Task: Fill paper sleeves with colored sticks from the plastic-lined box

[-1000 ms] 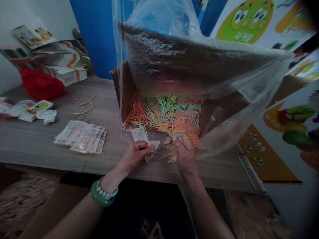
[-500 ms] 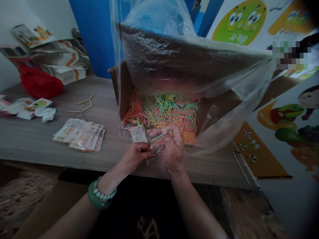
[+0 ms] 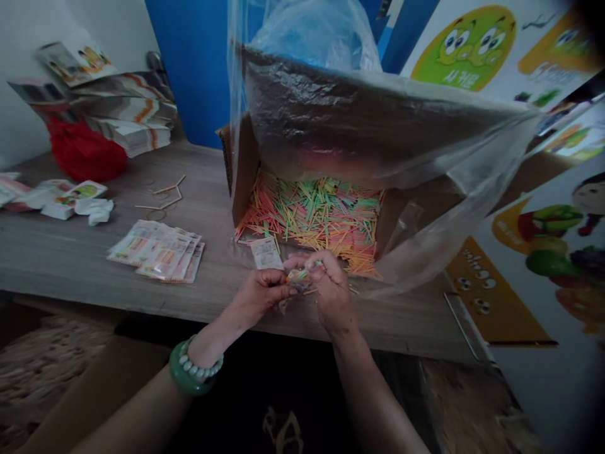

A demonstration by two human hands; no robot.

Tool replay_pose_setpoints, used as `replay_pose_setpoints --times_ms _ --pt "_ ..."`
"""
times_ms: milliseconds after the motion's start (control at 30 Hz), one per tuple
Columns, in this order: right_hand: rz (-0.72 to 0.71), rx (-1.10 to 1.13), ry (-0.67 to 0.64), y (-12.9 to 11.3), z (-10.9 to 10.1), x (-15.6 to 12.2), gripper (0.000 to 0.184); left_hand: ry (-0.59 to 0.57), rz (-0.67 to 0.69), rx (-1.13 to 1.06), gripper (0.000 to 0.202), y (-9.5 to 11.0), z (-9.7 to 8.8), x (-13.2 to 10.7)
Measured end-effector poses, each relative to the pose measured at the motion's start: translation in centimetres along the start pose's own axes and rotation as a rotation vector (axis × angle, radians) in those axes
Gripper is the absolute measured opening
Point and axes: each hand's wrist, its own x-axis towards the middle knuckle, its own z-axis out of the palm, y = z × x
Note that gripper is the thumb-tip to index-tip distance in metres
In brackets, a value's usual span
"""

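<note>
Two bare hands come together just below the center of the frame, close above the front edge of a wooden table (image 3: 208,180). The left hand (image 3: 259,295) pinches a small clear packet (image 3: 299,277) between thumb and forefinger, a narrow grip. The right hand (image 3: 333,287) is curled, thumb against fingers, around a few colored sticks (image 3: 306,273), their ends at the packet; how far in they reach, I cannot tell.

Just beyond the hands, a second packet (image 3: 267,253) lies flat on the table. In the middle of the frame, a cardboard box (image 3: 246,167), its open side facing the hands, holds a heap of thin sticks (image 3: 307,208) in pink, green, yellow and orange. Clear plastic (image 3: 302,104) drapes over the box.

Left of center, several filled packets (image 3: 163,257) overlap in a fan. Above them lie a few loose tan sticks (image 3: 166,207). A red bag (image 3: 87,151) sits at upper left, near a stack of flat cartons (image 3: 137,135). A green bangle (image 3: 182,375) and a beaded bracelet (image 3: 198,372) circle the left wrist.
</note>
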Motion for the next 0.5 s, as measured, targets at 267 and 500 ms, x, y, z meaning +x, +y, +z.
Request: replay_pose_setpoints --times_ms 267,500 --pt "0.086 -0.13 -0.091 0.5 -0.2 0.3 0.021 0.136 0.293 0.336 0.043 -0.7 0.1 0.4" --pt "0.096 -0.186 -0.075 0.9 -0.4 0.4 0.019 0.164 0.481 0.467 0.031 -1.0 0.8 0.8"
